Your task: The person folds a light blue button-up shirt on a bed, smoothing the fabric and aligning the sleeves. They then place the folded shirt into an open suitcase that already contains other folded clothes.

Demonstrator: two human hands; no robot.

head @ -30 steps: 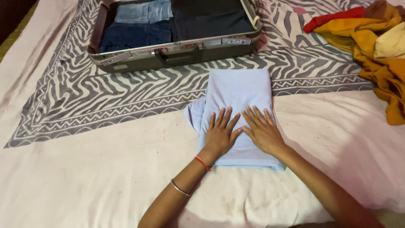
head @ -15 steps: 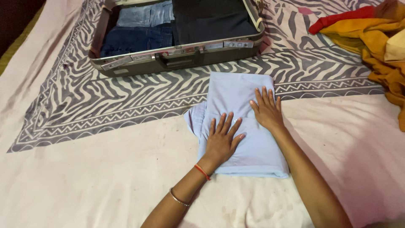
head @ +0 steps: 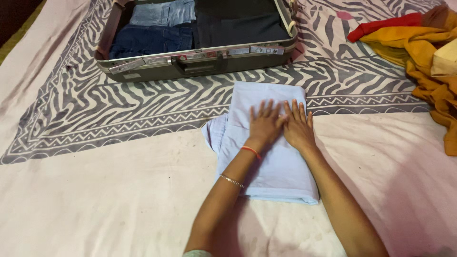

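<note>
- Bedsheet (head: 95,200): soft pale pink cloth under everything, with a grey zebra-stripe border band running across it.
- Suitcase (head: 200,64): hard grey shell, open, lying at the top left; folded blue denim and dark cloth stacked flat inside.
- Folded garment (head: 281,176): smooth light-blue fabric, a neat rectangle lying just below the suitcase at centre, with a loose flap sticking out on its left side.
- Your left hand (head: 264,124): flat, fingers spread, palm pressed on the garment's upper half, gripping nothing.
- Your right hand (head: 298,127): flat, fingers spread, touching the left hand.
- Heap of clothes (head: 423,43): crumpled mustard and red, far right.
</note>
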